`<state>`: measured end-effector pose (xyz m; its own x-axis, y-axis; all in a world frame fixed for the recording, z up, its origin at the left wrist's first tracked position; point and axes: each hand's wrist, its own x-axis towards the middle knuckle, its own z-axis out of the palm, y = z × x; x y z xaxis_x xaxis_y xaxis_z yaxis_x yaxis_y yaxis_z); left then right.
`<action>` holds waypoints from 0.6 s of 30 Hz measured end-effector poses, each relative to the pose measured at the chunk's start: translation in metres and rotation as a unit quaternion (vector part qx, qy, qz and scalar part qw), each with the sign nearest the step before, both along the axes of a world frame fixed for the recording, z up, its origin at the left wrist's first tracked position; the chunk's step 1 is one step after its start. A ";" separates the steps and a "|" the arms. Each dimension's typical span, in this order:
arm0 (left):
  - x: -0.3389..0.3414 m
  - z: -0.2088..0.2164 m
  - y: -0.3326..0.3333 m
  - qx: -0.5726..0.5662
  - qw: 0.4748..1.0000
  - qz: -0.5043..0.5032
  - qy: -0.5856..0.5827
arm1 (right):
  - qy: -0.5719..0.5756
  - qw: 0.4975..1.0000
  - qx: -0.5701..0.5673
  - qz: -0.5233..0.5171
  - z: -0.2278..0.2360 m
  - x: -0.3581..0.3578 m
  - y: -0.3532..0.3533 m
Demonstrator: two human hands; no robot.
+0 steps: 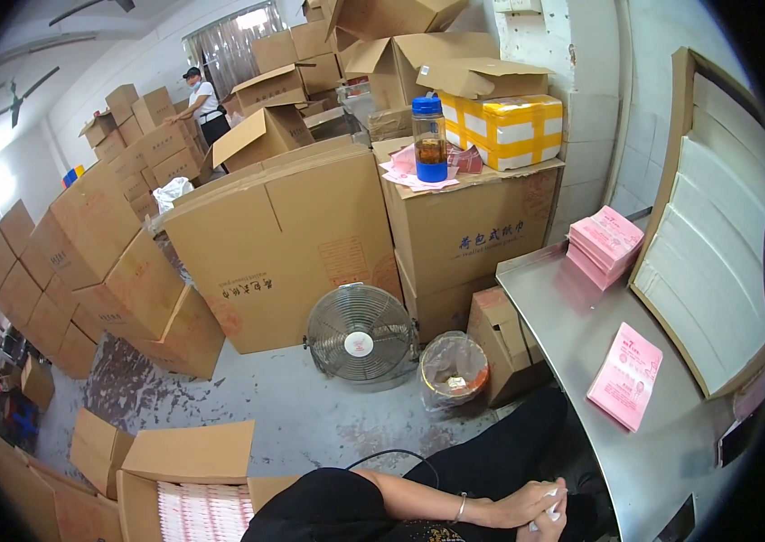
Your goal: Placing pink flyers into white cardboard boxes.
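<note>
Both my hands are together above my lap at the lower right, beside the near edge of the metal table [572,348]. My left hand [522,504], with a bracelet at its wrist, is closed over my right hand [552,527]. Small white bits [545,518] show between the fingers; whether they are a wad or finger coverings I cannot make out. Most of the right hand is hidden. On the table lie a flat stack of pink printed packs [626,375] and, farther back, a taller pink pile [606,242]. Neither hand touches them.
An open carton [188,465] holding rows of pink-white packs stands at the lower left. A floor fan [360,334], a lined bin [453,370] and large cartons [283,244] are ahead. A bottle [429,140] stands on boxes. Another person [208,104] stands far back.
</note>
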<state>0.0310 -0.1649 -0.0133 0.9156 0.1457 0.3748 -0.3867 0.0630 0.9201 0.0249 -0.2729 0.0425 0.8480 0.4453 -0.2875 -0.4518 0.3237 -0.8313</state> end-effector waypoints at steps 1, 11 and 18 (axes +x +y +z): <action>0.000 -0.006 0.011 -0.013 0.998 -0.049 0.049 | 0.073 0.991 0.100 0.051 0.004 0.001 -0.003; -0.014 0.006 0.022 0.349 0.910 -0.029 -0.222 | 0.175 0.968 0.182 0.000 -0.039 0.002 0.001; -0.006 0.001 0.018 0.257 0.946 -0.057 -0.188 | 0.218 0.950 0.213 0.062 -0.035 -0.015 0.003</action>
<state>0.0250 -0.1471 -0.0118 0.7025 -0.2367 0.6712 -0.7102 -0.2950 0.6393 0.0095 -0.2701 0.0074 0.6227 0.6886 -0.3715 -0.7802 0.5107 -0.3612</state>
